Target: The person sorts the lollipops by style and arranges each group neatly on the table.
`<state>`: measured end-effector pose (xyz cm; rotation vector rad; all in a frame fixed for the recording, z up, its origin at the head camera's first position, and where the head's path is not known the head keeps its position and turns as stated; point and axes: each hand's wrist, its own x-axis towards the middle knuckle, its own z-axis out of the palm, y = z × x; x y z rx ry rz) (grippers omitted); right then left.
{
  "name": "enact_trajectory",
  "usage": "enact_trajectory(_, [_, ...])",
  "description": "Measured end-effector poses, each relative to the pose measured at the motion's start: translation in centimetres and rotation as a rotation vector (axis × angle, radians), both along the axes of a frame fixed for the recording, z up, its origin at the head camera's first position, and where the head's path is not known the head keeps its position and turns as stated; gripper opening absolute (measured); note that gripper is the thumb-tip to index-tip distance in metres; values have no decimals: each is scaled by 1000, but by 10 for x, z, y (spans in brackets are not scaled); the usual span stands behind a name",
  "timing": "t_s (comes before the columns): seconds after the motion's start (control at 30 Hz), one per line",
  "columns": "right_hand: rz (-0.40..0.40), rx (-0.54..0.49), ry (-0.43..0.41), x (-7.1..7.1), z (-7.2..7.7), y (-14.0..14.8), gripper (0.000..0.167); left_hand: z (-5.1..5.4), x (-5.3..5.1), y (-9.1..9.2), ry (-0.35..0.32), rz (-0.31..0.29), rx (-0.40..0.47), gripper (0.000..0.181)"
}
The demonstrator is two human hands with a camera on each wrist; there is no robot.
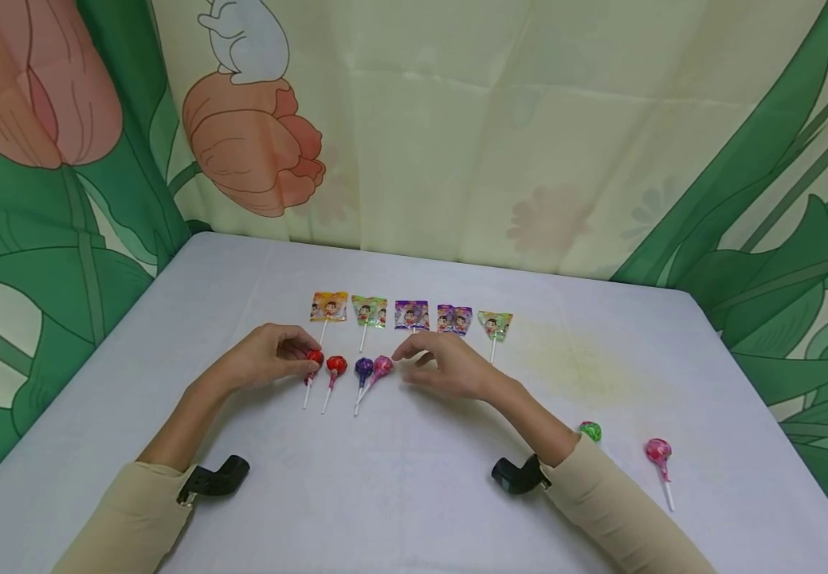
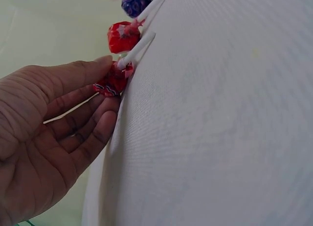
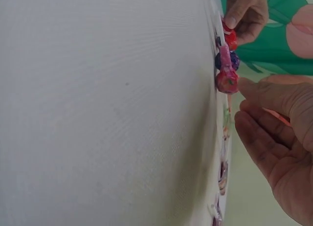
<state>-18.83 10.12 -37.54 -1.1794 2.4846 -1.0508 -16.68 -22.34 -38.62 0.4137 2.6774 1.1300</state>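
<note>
My left hand (image 1: 277, 356) pinches the round head of the leftmost red lollipop (image 2: 113, 81) between thumb and fingers, its white stick pointing toward me. Just right of it lies another red lollipop (image 1: 336, 366). A purple lollipop (image 1: 363, 367) and a pink lollipop (image 1: 382, 366) come after that, their sticks meeting at the lower ends. Beside the pink one is my right hand (image 1: 449, 365), its fingers loosely bent with nothing between them. One fingertip is at the pink head in the right wrist view; whether it touches cannot be made out.
Behind the hands runs a row of flat wrapped lollipops: orange (image 1: 329, 307), green (image 1: 370, 312), two purple ones (image 1: 411, 314) and another green (image 1: 496, 324). Near my right forearm lie a partly covered green lollipop (image 1: 590, 431) and a pink-red lollipop (image 1: 659, 451) on the white tablecloth (image 1: 399, 510).
</note>
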Motion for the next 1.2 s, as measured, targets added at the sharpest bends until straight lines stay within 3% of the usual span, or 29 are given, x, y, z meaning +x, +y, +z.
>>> enact_trajectory(0.33, [1,0,-4,7,0,3,25,-1,1,1,2,-5,7,26])
enact_trajectory(0.63, [9,-24,12,22,6,16,26,0,1,1,0,5,-2,27])
enact_trajectory(1.2, [-74,-75,68,49,12,53,29,0,2,0,-4,9,-5,26])
